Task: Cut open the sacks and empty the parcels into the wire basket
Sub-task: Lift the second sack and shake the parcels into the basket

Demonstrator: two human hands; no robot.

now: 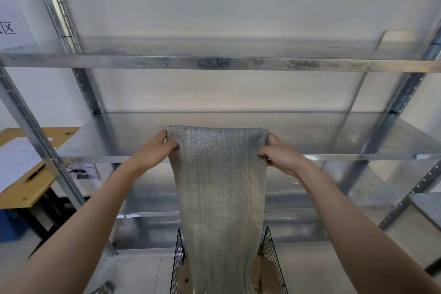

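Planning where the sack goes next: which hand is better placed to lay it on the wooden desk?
Probably the left hand: both grip the sack at its top corners, but the desk lies leftward, away from the right hand.

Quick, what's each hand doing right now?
Left hand: closed, holding the woven sack by its upper left corner.
Right hand: closed, holding the same sack by its upper right corner.

Galvanised shelving (214, 63) fills the view; left, a wooden desk (26, 191) bears papers (16, 157) and a pen (35, 172)
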